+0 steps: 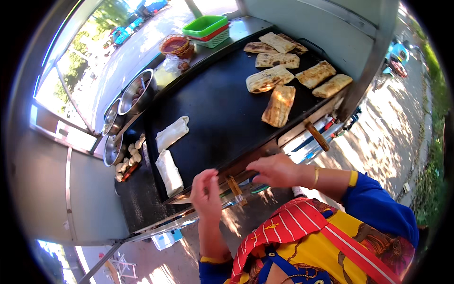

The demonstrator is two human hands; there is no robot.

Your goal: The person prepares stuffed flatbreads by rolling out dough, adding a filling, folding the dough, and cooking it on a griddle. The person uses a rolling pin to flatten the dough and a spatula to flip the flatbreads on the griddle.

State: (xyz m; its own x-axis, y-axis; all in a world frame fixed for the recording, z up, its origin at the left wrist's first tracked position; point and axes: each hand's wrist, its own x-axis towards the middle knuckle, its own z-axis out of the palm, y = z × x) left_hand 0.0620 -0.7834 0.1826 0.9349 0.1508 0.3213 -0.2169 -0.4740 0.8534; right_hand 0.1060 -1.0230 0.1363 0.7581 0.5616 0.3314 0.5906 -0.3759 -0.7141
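My left hand [206, 191] is at the griddle's near edge, fingers loosely bent and apart, holding nothing visible. My right hand [272, 170] is just to its right at the same edge, also loosely curled open, above a wooden handle [235, 189]. On the left of the black griddle [208, 118] lie two pale folded dough parcels, one [169, 173] close to my left hand, the other [172, 132] beyond it. Several browned parcels [278, 106] lie on its right and far side.
Steel bowls [135, 92], small dough pieces [130, 161], a sauce basket [175, 47] and stacked plastic baskets [205, 28] line the left and back. Another wooden handle [317, 137] juts out at the front right. Metal cart panels [61, 184] and posts enclose the griddle.
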